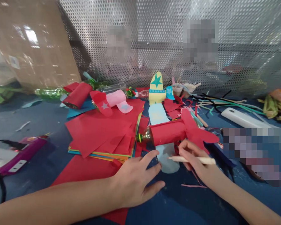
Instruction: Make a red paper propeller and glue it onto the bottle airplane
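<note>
A bottle wrapped in red paper point(168, 132), with red paper wings and a light blue wing point(165, 156) under it, lies on the blue table point(189, 203). My right hand point(196, 159) is closed around a pale stick point(194, 160), its tip pointing left at the blue wing just below the bottle. My left hand point(135, 178) rests palm down with fingers spread on the table beside red paper, fingertips close to the blue wing. It holds nothing.
A stack of coloured paper sheets point(103, 134), red on top, lies left of the bottle. Other paper-covered bottle planes point(78, 93) point(156, 89) sit further back. A pink device point(18, 154) lies far left, sticks and strips point(215, 103) far right, perforated metal screen point(154, 37) behind.
</note>
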A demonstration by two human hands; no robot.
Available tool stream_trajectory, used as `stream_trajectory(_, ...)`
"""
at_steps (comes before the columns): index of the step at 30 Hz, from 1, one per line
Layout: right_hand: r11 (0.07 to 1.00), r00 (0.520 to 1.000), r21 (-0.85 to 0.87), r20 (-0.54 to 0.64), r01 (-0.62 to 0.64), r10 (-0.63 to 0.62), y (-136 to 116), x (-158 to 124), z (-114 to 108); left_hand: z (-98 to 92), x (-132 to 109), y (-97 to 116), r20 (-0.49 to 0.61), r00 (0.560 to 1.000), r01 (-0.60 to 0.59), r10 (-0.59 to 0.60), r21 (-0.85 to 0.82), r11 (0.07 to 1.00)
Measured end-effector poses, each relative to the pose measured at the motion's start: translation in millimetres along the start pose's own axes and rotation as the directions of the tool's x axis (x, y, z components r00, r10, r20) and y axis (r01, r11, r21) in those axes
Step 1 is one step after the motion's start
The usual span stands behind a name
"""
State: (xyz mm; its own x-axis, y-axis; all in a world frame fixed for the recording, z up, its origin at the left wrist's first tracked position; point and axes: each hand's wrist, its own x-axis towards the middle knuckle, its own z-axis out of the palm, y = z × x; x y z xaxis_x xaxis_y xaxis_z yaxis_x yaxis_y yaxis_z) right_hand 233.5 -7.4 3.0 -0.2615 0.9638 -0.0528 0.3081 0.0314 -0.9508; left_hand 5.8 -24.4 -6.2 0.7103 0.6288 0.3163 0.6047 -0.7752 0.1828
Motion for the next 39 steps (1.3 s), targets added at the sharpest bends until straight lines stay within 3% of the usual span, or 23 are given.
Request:
stream_trajectory(5, 0.999, 0.998, -0.023, -0.052, -0.041, 0.04, 1.7, 2.3, -1.3, 4.7, 0.7, -3.2, 0.012, 0.999, -0.048, 0.048, 0.015, 0.999)
stream_trajectory(12, 0.969, 0.995, -0.232, -0.029, 0.085, -0.094, -2.2, -0.5, 1.1, 6.3, 0.5, -5.5, 0.065, 0.996, -0.059, 0.056, 0.042, 0.997)
stream_trajectory(21, 0.925, 0.969, -0.362, -0.169, 0.111, -0.182, -0.7, -0.7, 6.5, 6.5, 1.9, -5.0, 0.109, 0.993, -0.038, 0.033, 0.045, 0.998)
stream_trajectory(33, 0.899, 0.978, -0.417, -0.086, 0.137, -0.189, -0.4, -1.5, 7.2, 8.8, 1.4, -5.5, 0.101, 0.994, -0.043, 0.037, 0.058, 0.997)
stream_trajectory(39, 0.869, 0.968, -0.477, -0.127, 0.13, -0.215, -4.4, -0.6, 6.4, 7.9, 2.1, -5.0, 0.095, 0.995, -0.047, 0.042, 0.052, 0.998)
